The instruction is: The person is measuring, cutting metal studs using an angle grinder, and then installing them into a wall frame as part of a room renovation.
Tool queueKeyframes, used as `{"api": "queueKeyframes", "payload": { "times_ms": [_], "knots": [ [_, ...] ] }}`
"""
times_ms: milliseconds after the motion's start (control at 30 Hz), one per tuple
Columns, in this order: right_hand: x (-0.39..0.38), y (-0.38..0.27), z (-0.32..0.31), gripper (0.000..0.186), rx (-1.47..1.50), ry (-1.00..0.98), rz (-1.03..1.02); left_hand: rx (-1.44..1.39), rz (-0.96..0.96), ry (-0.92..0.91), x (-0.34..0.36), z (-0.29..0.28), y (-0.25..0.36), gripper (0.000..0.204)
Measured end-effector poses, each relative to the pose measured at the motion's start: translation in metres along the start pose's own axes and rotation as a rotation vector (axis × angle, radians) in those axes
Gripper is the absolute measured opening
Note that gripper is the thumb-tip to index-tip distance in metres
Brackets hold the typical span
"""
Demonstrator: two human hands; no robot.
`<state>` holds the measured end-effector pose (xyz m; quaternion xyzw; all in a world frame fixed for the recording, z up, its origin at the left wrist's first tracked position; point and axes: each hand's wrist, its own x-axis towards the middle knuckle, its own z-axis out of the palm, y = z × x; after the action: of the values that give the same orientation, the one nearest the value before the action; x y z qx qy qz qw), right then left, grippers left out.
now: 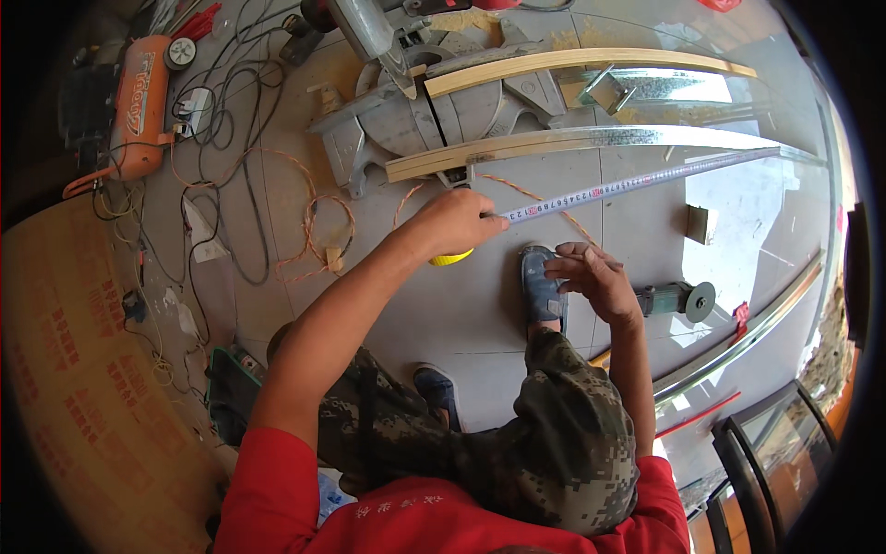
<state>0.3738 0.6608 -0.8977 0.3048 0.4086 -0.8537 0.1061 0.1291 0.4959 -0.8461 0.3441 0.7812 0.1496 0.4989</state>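
Note:
My left hand (457, 222) grips a yellow tape measure (450, 258); its silver blade (628, 180) stretches diagonally right toward the far end of a long metal-faced strip with a wooden end (425, 166). This strip lies across the base of a grey miter saw (355, 138). My right hand (586, 272) hovers above my grey-blue shoe (537, 286), fingers loosely bent and apart, with nothing clearly visible in them. Behind the first strip, another long wooden strip (498, 69) crosses the saw base, beside a small metal bracket (604, 92).
An orange air compressor (143, 111) and tangled cables (249, 203) occupy the left, above a brown printed board (92, 388). An angle grinder (678, 300), a small block (699, 223), long rails (729, 342) and black frames (752, 466) lie at right.

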Motion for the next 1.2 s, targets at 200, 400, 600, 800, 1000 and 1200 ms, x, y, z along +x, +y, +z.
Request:
{"api": "queueKeyframes", "payload": {
  "times_ms": [200, 400, 600, 800, 1000, 1200],
  "knots": [
    [-0.002, 0.045, -0.045, 0.056, 0.517, 0.172, -0.045, -0.349, 0.007, -0.254, 0.079, 0.117, 0.026, 0.033],
    [0.01, 0.071, -0.053, 0.051, 0.751, 0.181, -0.046, -0.433, 0.0, -0.125, 0.129, 0.183, 0.092, 0.028],
    [-0.005, 0.074, -0.103, 0.046, 0.863, 0.309, -0.239, -0.49, 0.059, -0.234, 0.178, 0.222, 0.127, 0.032],
    [-0.019, 0.059, -0.118, 0.039, 0.854, 0.642, -0.279, -0.645, 0.001, -0.27, 0.209, 0.236, 0.162, 0.039],
    [-0.013, 0.03, -0.141, 0.024, 1.051, 0.439, -0.376, 0.661, 0.521, 0.742, 0.228, 0.177, 0.158, 0.085],
    [-0.002, 0.029, -0.147, 0.03, 1.085, 0.342, -0.386, 0.834, 0.369, 0.451, 0.238, 0.129, 0.13, 0.095]
  ]
}}
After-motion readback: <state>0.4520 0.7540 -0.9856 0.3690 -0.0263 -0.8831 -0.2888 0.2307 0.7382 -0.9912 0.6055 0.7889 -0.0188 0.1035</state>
